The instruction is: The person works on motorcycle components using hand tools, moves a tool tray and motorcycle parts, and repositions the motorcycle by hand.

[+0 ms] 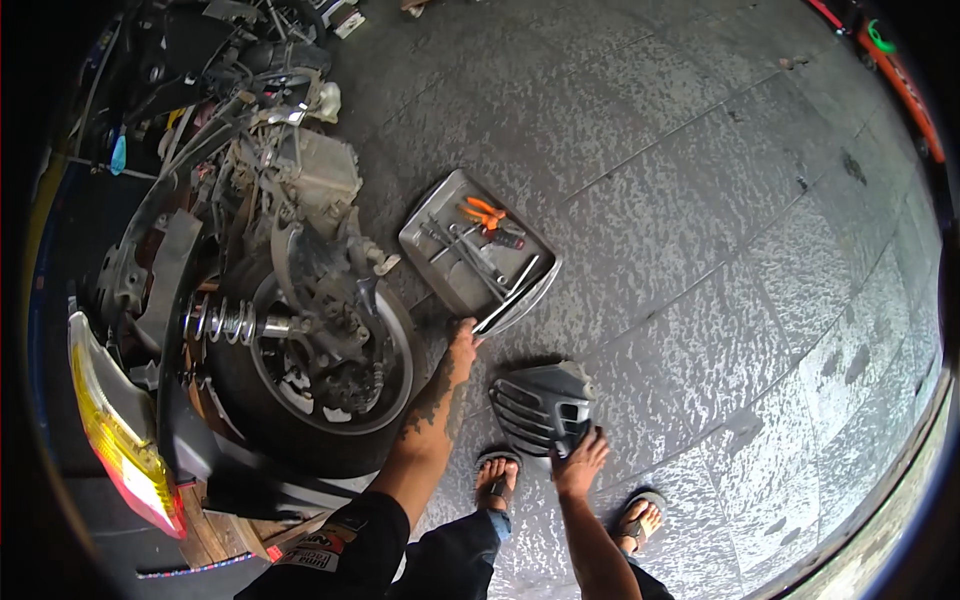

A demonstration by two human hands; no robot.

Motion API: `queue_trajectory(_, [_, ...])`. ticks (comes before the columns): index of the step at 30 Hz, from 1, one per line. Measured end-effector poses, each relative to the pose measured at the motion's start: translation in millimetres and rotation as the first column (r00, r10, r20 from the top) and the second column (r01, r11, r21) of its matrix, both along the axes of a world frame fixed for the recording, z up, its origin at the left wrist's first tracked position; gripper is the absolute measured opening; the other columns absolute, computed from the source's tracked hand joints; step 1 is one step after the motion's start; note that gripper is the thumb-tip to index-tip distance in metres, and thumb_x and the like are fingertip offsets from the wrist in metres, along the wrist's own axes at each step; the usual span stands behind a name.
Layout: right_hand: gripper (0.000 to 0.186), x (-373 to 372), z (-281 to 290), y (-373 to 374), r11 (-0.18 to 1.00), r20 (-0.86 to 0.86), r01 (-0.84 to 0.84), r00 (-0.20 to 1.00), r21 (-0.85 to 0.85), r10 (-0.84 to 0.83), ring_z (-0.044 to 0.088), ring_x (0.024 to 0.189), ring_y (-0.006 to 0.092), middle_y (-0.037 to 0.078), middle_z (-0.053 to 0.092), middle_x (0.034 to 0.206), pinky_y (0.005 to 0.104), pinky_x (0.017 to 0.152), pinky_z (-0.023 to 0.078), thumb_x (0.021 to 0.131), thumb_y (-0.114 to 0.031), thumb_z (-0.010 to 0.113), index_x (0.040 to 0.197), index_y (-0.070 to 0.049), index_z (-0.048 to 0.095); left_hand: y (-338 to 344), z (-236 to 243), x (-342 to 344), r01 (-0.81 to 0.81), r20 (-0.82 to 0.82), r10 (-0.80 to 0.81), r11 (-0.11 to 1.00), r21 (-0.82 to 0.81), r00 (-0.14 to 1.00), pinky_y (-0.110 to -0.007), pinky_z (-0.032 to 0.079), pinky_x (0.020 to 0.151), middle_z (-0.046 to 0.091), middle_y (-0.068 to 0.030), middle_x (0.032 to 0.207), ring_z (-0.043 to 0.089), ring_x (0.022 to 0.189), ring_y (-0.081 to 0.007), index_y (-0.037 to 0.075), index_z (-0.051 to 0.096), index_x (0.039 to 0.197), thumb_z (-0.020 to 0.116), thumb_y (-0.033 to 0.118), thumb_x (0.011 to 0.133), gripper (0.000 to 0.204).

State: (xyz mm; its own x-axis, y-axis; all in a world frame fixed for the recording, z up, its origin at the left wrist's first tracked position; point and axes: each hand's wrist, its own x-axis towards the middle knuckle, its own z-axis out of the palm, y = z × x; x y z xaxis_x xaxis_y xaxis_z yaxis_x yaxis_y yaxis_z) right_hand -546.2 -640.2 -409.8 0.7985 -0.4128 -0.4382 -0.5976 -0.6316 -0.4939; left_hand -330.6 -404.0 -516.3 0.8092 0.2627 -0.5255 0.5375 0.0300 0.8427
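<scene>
My left hand is at the near corner of a grey metal tray, its fingers closed around the rim. In the tray lie orange-handled pliers, a screwdriver with a dark handle and several metal wrenches and rods. My right hand grips the near edge of a black slotted plastic cover, with the thumb at one side and fingers at the other. The cover is low over the floor in front of my feet; whether it touches the floor, I cannot tell.
On the left is a partly dismantled scooter with its rear wheel, spring shock absorber, engine and yellow-red tail light exposed. Wooden boards lie under its tail. A red-orange metal piece stands at the far right.
</scene>
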Motion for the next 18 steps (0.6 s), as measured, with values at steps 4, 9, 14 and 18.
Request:
queue_trajectory(4, [0.104, 29.5, 6.2, 53.2, 0.995, 0.006, -0.02, 1.0, 0.1, 0.02, 0.023, 0.126, 0.0401, 0.021, 0.029, 0.135, 0.0495, 0.103, 0.025, 0.056, -0.038, 0.079, 0.138, -0.006, 0.024, 66.6, -17.6, 20.0, -0.393, -0.185, 0.365, 0.908, -0.147, 0.913, -0.03, 0.05, 0.069, 0.057, -0.0027, 0.085, 0.057, 0.079, -0.0152, 0.014, 0.055, 0.091, 0.063, 0.021, 0.072, 0.022])
queue_trajectory(9, [0.115, 45.3, 2.9, 43.0, 0.991, -0.079, 0.019, 0.997, 0.129, -0.008, 0.03, 0.119, 0.043, 0.025, 0.032, 0.129, 0.0484, 0.1, 0.029, 0.049, -0.037, 0.083, 0.14, -0.012, 0.018, 65.4, -17.1, 28.0, -0.39, -0.191, 0.341, 0.838, -0.382, 0.92, -0.036, 0.051, 0.064, 0.055, -0.0047, 0.063, 0.053, 0.057, -0.0194, 0.008, 0.053, 0.07, 0.06, 0.012, 0.075, 0.009])
queue_trajectory(14, [0.109, 44.3, -2.4, 28.0, 0.991, -0.271, 0.09, 0.961, 0.095, -0.061, 0.039, 0.115, 0.0367, 0.017, 0.041, 0.125, 0.0512, 0.092, 0.034, 0.051, -0.035, 0.08, 0.139, -0.016, 0.02, -11.4, 24.3, 29.9, -0.391, -0.21, 0.332, 0.722, -0.571, 0.92, -0.029, 0.044, 0.05, 0.051, -0.001, 0.059, 0.05, 0.053, -0.0145, 0.01, 0.052, 0.063, 0.062, 0.009, 0.068, 0.012])
queue_trajectory(18, [0.102, 19.4, -19.9, 29.2, 0.984, -0.285, 0.059, 0.959, 0.169, -0.009, 0.041, 0.114, 0.0369, 0.019, 0.051, 0.115, 0.0533, 0.091, 0.032, 0.054, -0.036, 0.08, 0.135, -0.007, 0.025, -9.1, 41.2, 35.8, -0.414, -0.373, 0.267, 0.817, -0.401, 0.889, -0.029, 0.045, 0.049, 0.049, -0.0064, 0.064, 0.048, 0.052, -0.0184, 0.004, 0.048, 0.066, 0.058, 0.007, 0.065, 0.01])
